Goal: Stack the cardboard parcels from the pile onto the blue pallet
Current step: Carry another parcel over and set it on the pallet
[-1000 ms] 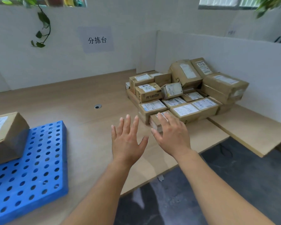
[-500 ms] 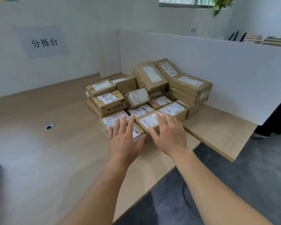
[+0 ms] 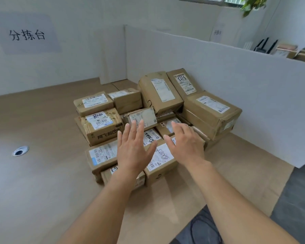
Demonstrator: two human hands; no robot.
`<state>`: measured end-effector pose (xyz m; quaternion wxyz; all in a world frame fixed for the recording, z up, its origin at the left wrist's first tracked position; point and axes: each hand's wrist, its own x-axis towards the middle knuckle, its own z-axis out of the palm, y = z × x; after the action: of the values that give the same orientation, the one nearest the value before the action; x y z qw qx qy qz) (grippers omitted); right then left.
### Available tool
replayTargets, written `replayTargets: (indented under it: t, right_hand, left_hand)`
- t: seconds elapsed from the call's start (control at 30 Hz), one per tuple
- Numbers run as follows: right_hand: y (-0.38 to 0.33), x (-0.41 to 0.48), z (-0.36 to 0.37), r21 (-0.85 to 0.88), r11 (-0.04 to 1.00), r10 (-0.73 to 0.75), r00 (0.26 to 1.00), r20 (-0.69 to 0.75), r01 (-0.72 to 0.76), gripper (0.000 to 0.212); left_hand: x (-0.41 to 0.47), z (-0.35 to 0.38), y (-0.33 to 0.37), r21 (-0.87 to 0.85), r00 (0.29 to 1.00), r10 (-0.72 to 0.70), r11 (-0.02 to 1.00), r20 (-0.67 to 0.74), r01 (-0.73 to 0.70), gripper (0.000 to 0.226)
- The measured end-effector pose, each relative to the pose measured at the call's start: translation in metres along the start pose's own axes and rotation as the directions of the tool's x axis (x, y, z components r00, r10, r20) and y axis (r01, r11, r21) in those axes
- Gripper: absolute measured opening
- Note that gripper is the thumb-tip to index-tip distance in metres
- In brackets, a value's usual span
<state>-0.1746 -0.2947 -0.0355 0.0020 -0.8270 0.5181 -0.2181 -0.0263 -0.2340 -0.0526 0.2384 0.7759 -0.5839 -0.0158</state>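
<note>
A pile of several taped cardboard parcels with white labels sits on the wooden table against the white partition. My left hand hovers over the front middle of the pile, fingers straight and spread, holding nothing. My right hand hovers just to its right, also spread and empty, above a parcel with a handwritten label. A small tilted parcel lies just beyond my fingertips. The blue pallet is out of view.
The wooden table stretches to the left, with a round cable hole in it. A white partition stands behind and right of the pile. The table's edge and grey floor lie at the lower right.
The view swung right, so the blue pallet left the frame. Both hands moved forward from in front of the pile to above its front parcels.
</note>
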Motion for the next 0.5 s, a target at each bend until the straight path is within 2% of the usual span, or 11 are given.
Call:
replayTargets:
  t: [0.13, 0.3, 0.5]
  right_hand:
    - [0.012, 0.032, 0.004, -0.003, 1.0, -0.025, 0.999, 0.039, 0.025, 0.057]
    - [0.033, 0.066, 0.002, 0.027, 0.997, -0.08, 0.995, 0.056, 0.078, 0.057]
    - [0.078, 0.106, -0.006, 0.063, 0.99, -0.13, 0.988, 0.082, 0.125, 0.057]
  left_hand:
    - [0.025, 0.005, 0.006, 0.017, 0.999, -0.011, 1.0, -0.033, 0.012, 0.076]
    - [0.044, 0.007, 0.014, 0.044, 0.994, -0.092, 0.995, -0.057, 0.095, 0.075]
    - [0.072, 0.033, 0.058, 0.034, 0.988, -0.151, 0.988, -0.041, 0.152, 0.076]
